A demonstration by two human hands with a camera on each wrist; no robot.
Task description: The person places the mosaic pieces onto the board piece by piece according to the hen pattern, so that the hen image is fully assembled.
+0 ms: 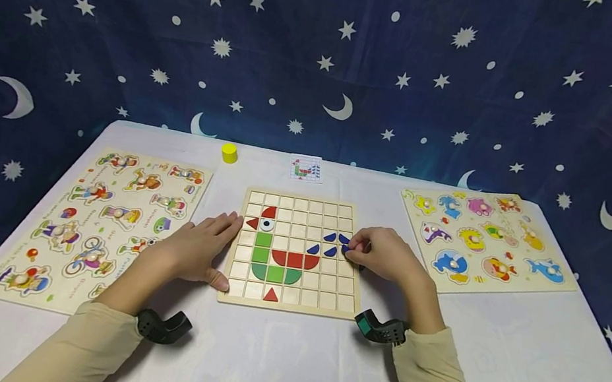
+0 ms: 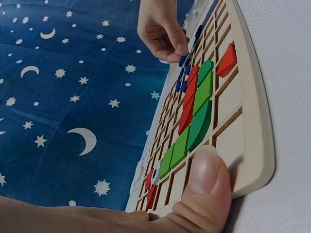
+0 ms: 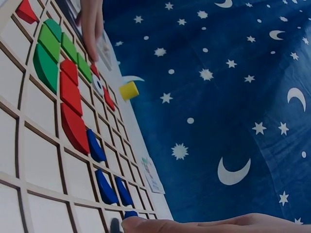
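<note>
A square wooden grid board (image 1: 289,295) lies in front of me, with red, green and blue pieces in its cells forming a bird-like figure. My right hand (image 1: 386,254) is at the board's right side, thumb and fingertips pinching a small blue half-round piece (image 1: 345,249) over the grid. Several other blue half-round pieces (image 3: 106,187) sit in cells nearby. My left hand (image 1: 197,248) rests along the board's left edge, fingers extended and the thumb (image 2: 206,170) on the near corner. In the right wrist view, my fingertips partly hide the board's lower cells.
Behind the board lies a small picture card (image 1: 306,169) of a similar bird, with a yellow cylinder (image 1: 230,153) to its left. A sports peg puzzle (image 1: 91,217) lies on the left and a sea-animal peg puzzle (image 1: 484,239) on the right. A starry cloth (image 1: 319,106) hangs behind the table.
</note>
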